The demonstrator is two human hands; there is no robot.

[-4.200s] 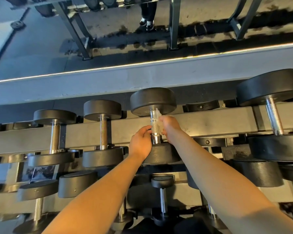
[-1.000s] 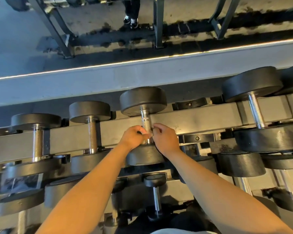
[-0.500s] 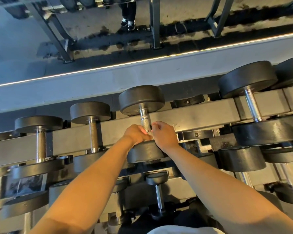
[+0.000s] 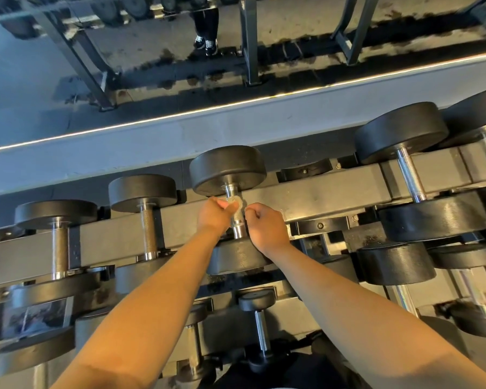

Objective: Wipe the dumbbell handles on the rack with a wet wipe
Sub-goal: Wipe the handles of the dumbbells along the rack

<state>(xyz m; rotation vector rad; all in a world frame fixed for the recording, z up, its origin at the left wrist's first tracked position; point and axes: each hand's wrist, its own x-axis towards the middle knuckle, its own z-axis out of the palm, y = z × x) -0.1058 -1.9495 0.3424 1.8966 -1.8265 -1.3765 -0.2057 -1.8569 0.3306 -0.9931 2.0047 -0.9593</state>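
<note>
A black dumbbell [image 4: 227, 169] rests in the middle of the top rack rail [image 4: 314, 196], its chrome handle [image 4: 237, 223] running toward me. A thin, pale wet wipe [image 4: 235, 204] is wrapped over the upper part of that handle. My left hand [image 4: 215, 216] pinches the wipe from the left side of the handle. From the right, my right hand [image 4: 267, 227] holds the wipe's other end with curled fingers, just beside the handle. The wipe's underside is hidden.
More dumbbells line the top rail: two smaller ones to the left [image 4: 143, 189] [image 4: 55, 214] and larger ones to the right [image 4: 401, 133]. A lower tier holds further dumbbells [image 4: 257, 301]. Behind the rack runs a grey ledge [image 4: 152, 141]; a person's feet [image 4: 206, 43] stand beyond.
Both hands have slid the wipe up the handle toward the far weight head, after working lower near the close head. The camera has tilted slightly.
</note>
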